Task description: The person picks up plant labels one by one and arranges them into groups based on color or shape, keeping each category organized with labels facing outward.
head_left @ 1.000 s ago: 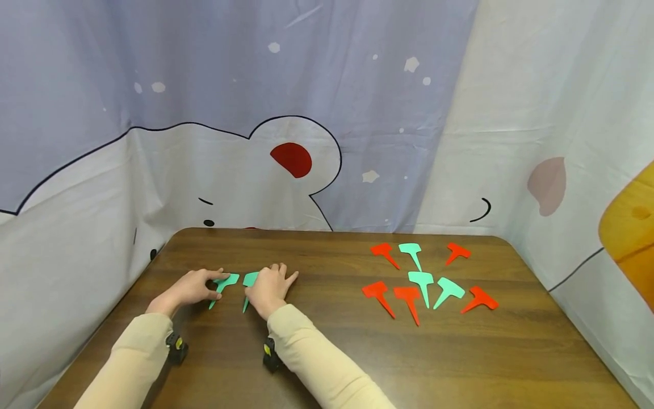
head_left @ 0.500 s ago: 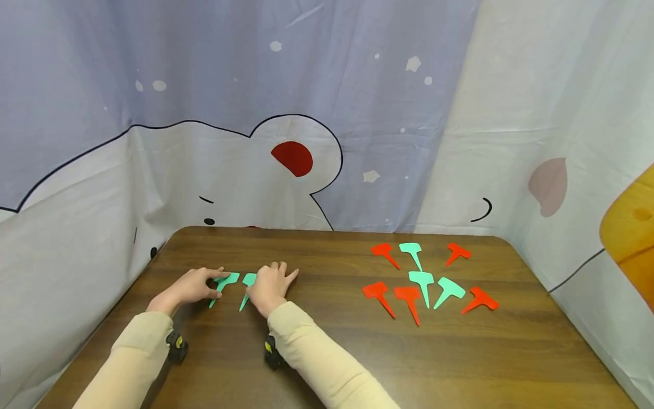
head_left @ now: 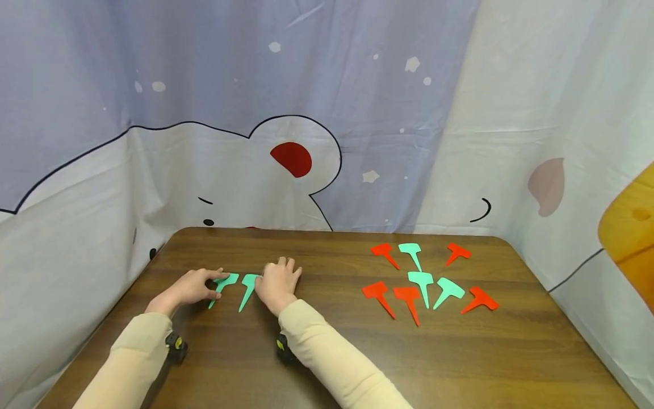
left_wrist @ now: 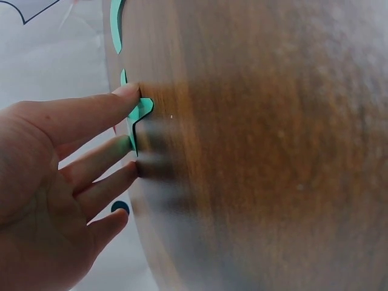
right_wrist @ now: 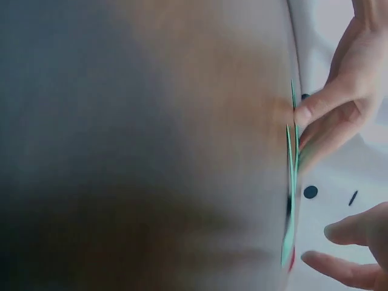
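On the wooden table's left, my left hand [head_left: 188, 289] rests over a green T-shaped plant label [head_left: 231, 279]. Its thumb and fingertips touch the label, with fingers fairly straight in the left wrist view, where part of that green label [left_wrist: 140, 109] shows between them. Just right of it lies a second green plant label [head_left: 249, 282], its stem pointing down and slightly left. My right hand [head_left: 278, 286] is at that label's right edge; in the right wrist view its thumb and fingertip stand apart with nothing between them. Whether it still touches the label I cannot tell.
Several red plant labels [head_left: 407, 294] and green plant labels [head_left: 449, 291] lie spread on the right half of the table [head_left: 460, 358]. A printed curtain [head_left: 378, 142] hangs behind the table and along its sides.
My right hand has shifted right, uncovering more of the second green label, whose stem tip has swung slightly left. The left hand and its label have stayed in place.
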A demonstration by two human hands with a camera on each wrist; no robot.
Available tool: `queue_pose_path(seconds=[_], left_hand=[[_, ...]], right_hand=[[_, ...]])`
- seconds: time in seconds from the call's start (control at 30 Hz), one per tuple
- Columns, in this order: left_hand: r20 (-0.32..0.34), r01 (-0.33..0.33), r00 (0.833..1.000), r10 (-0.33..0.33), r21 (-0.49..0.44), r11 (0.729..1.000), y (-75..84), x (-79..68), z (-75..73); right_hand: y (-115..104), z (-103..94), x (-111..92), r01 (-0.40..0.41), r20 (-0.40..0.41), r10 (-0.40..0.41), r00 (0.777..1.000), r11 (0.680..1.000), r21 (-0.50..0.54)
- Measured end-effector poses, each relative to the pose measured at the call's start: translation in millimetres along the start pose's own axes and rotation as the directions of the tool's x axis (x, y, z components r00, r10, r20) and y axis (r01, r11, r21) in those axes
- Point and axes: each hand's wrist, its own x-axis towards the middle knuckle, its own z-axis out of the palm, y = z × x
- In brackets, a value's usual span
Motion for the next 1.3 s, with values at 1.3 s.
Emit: queue_pose_path(seconds=[1.3], left_hand=[[0.015, -0.006, 1.000, 0.006, 0.002, 1.000, 3.7, -3.8, -4.2]], right_hand=[[118, -54.4, 23, 0.022, -0.160, -0.014, 0.987, 0.999, 0.047]])
